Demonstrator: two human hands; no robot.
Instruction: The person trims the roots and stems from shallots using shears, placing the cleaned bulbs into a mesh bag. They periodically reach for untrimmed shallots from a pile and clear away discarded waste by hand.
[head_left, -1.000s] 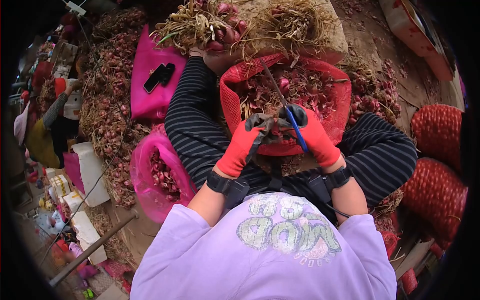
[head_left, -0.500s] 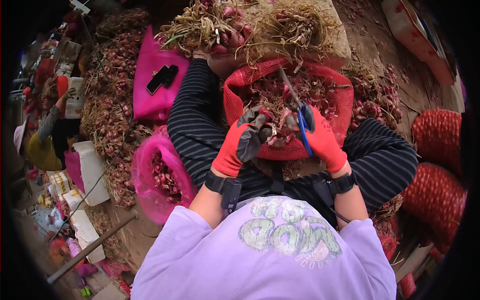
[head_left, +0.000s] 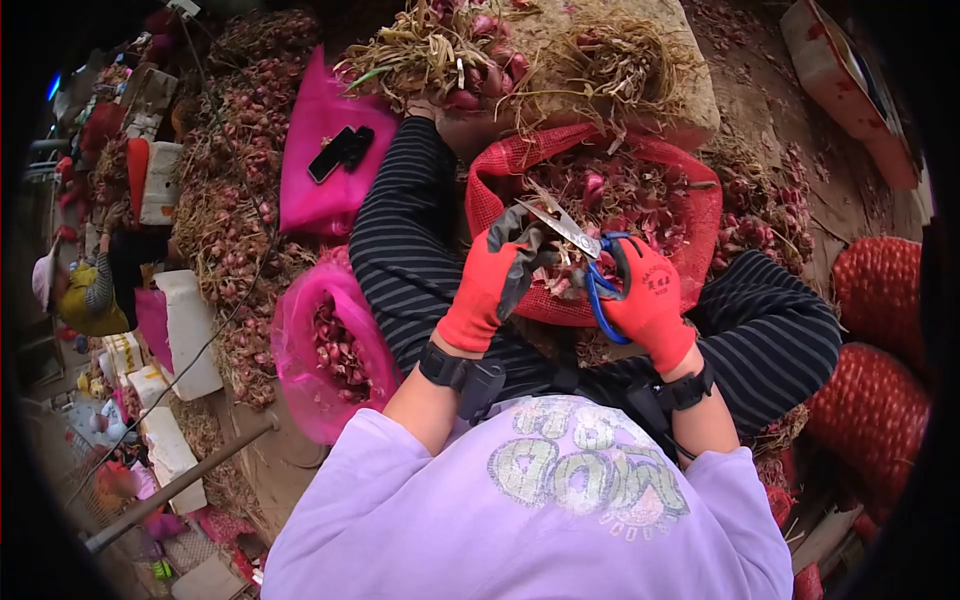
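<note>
My right hand [head_left: 648, 295], in a red glove with a dark palm, holds a pair of scissors [head_left: 566, 230] by its blue handles. The blades are parted and point up and left, towards the fingers of my left hand [head_left: 497, 275]. That hand wears a matching glove and its fingers are curled inward; what they hold is hidden. Both hands are over the near rim of a red mesh bag [head_left: 708, 215] between my legs. Inside the bag lie loose shallots [head_left: 640, 190] with dry skins and stem bits.
Beyond the bag, a block [head_left: 560, 30] bears bunched shallots [head_left: 470, 60] and dried stalks [head_left: 630, 60]. To the left are a pink bag of shallots [head_left: 335, 350], a phone [head_left: 330, 155] on pink cloth, and a long shallot heap [head_left: 230, 200]. Full red sacks [head_left: 870, 410] stand right; another person [head_left: 95, 295] sits far left.
The scissors have swung from pointing steeply up to slanting left, their blades now parted near my left fingers. The shallot seen in my left hand no longer shows. The view has shifted slightly.
</note>
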